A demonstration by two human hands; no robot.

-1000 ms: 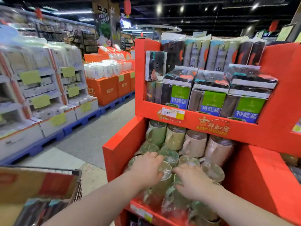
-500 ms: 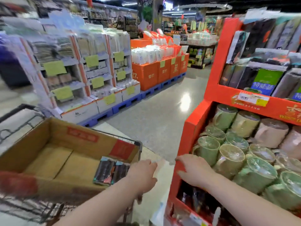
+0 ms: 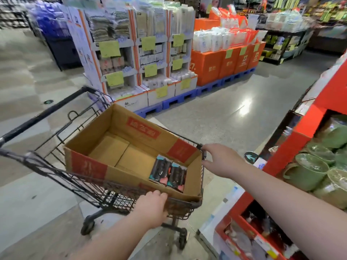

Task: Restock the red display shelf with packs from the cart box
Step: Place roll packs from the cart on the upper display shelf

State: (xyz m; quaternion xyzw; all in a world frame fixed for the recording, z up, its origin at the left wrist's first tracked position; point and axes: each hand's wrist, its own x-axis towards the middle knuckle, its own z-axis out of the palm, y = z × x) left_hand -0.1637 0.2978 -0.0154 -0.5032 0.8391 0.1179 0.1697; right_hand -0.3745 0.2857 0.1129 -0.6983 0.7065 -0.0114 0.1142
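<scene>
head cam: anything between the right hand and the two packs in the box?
Head view: only the box end wall, against the cart rim, separates the right hand from the packs.

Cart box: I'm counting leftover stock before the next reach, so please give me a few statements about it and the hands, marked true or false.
1. The cardboard box holds two packs side by side. True.
2. The right hand holds a pack. False: it is at the box's far right corner and holds no pack.
3. The left hand is on the near rim of the cart. True.
4. The box is packed full. False: most of its floor shows bare cardboard.
5. Green mugs sit on the red shelf. True.
</scene>
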